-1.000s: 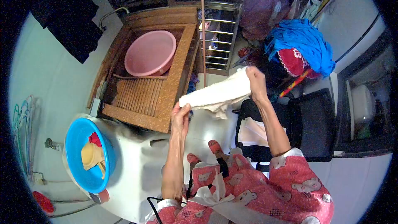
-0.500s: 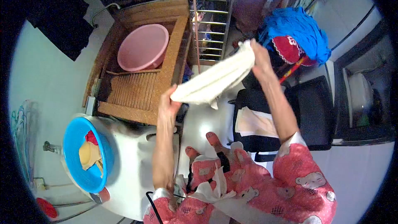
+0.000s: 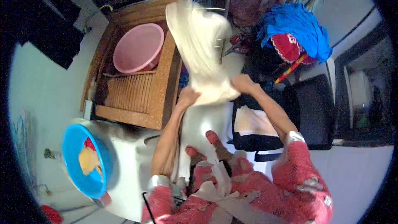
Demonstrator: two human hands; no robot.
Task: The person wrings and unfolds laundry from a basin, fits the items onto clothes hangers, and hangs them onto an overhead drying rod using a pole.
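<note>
A cream-coloured cloth (image 3: 205,54) is spread in the air in front of me, its far end flung up and blurred by motion. My left hand (image 3: 189,96) is closed on its near left corner. On the near right edge, my right hand (image 3: 243,84) grips the same cloth. The cloth looks like a towel or garment; which one I cannot tell. To the left stands a brown stone sink with a ribbed washboard (image 3: 128,93). Right of my right hand lies a folded pale cloth (image 3: 255,121) on a black surface.
A pink basin (image 3: 139,48) rests in the sink. On a white top at lower left, a blue basin (image 3: 85,161) holds yellow and red cloths. Blue fabric (image 3: 296,31) is heaped at upper right above a red-yellow pole (image 3: 289,69). Dark clothing hangs at upper left.
Both hands have come lower and are now nearly level. The cloth, previously stretched slantwise between them as a narrow bundle, has opened out and swung upward away from me.
</note>
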